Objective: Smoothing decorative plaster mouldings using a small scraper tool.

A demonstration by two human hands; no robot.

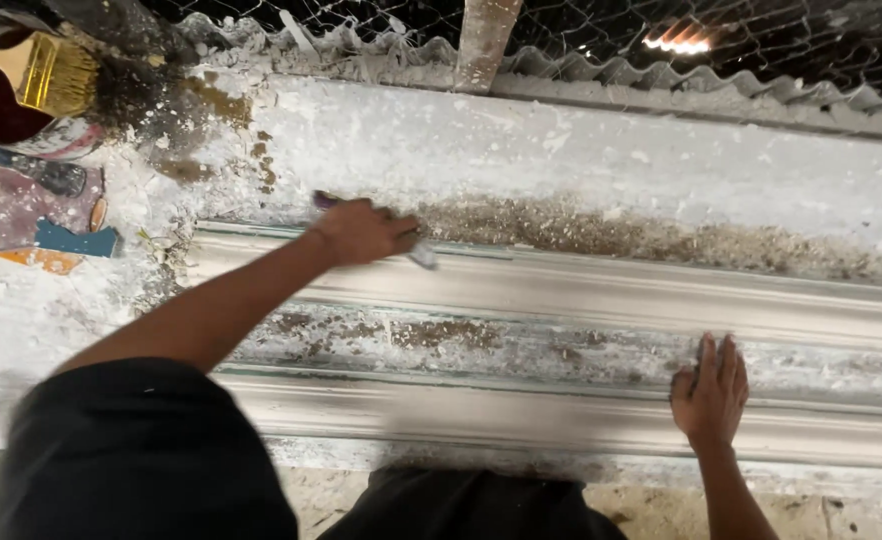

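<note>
Two long pale plaster mouldings lie side by side on a white, dusty bench: the far moulding (601,285) and the near moulding (521,415). My left hand (361,232) reaches over the far one, shut on a small tool (423,257) with a purple handle and a light metal tip that touches the moulding's top edge. My right hand (711,392) lies flat, fingers together, on the near moulding at the right. Brownish grit (601,232) covers the bench just beyond the tool, and more sits in the channel (441,335) between the mouldings.
At the top left a yellow-bristled paintbrush (53,74) rests on a dark round container (1,115). Below it lies a stained, multicoloured flat piece (41,215). Wire mesh (781,30), a corrugated sheet edge (661,85) and an upright wooden post (486,40) close off the far side.
</note>
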